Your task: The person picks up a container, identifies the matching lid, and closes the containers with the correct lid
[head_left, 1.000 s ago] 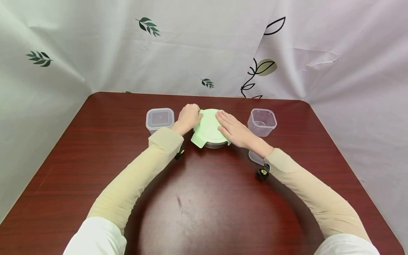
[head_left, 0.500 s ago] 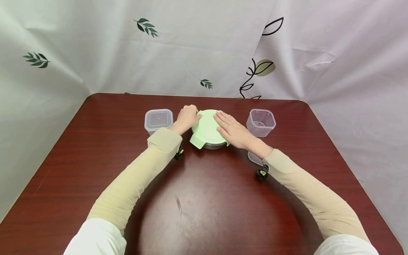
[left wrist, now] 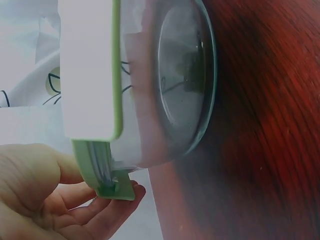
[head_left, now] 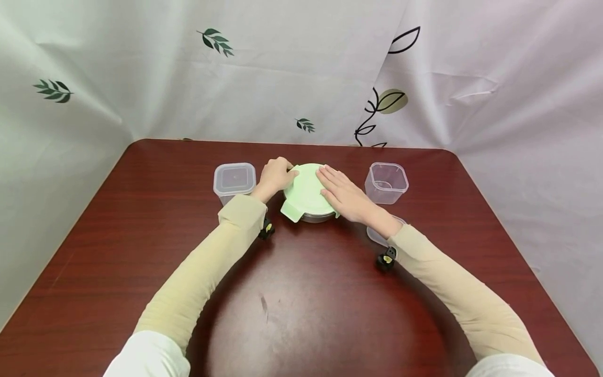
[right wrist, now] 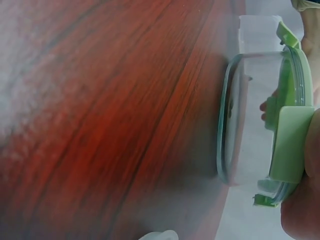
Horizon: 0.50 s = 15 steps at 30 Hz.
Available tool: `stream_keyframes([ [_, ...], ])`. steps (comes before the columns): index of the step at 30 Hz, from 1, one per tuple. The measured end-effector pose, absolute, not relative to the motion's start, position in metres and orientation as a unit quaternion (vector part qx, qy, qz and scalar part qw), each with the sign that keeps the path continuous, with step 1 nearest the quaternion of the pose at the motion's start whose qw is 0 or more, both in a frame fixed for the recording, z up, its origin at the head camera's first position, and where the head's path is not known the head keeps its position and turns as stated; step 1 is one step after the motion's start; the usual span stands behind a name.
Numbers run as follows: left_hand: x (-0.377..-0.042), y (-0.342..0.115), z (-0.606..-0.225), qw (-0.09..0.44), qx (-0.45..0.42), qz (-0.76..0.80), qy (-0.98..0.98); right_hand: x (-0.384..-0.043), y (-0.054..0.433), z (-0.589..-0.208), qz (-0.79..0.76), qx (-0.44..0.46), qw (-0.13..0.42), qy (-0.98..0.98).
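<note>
A round clear glass food container point(left wrist: 185, 100) with a pale green snap lid point(head_left: 306, 189) sits on the table between both hands. My left hand point(head_left: 277, 175) is at the lid's far left side. In the left wrist view its thumb and curled fingers pinch a green locking flap point(left wrist: 95, 170) at the rim. My right hand point(head_left: 346, 196) lies flat on the lid's right side, fingers straight. The front left flap point(right wrist: 287, 35) sticks outward, while the front right flap point(right wrist: 292, 145) hangs down against the glass.
A lidded clear plastic box point(head_left: 234, 179) stands left of the left hand, partly behind the wrist. Right of the glass container is an open clear plastic box point(head_left: 386, 182). A clear lid point(head_left: 375, 235) lies under the right wrist. Patterned cloth point(head_left: 259, 78) hangs behind the table.
My left wrist has dipped slightly toward me, and the hand has shifted a little at the flap. The right hand stays flat on the lid; the container keeps its place.
</note>
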<state>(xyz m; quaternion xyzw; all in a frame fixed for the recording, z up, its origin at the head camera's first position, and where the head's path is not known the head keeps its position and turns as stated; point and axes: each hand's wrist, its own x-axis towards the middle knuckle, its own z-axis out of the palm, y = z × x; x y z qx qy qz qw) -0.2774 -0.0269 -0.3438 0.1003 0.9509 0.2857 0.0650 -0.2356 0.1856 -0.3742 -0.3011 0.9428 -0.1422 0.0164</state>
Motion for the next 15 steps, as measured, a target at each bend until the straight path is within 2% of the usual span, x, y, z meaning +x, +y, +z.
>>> stream_keyframes([
  [15,-0.2787,-0.0278,-0.3437,0.072,0.101,0.285,0.950,-0.2346,0.1843,-0.3762,-0.138,-0.299,0.007,0.944],
])
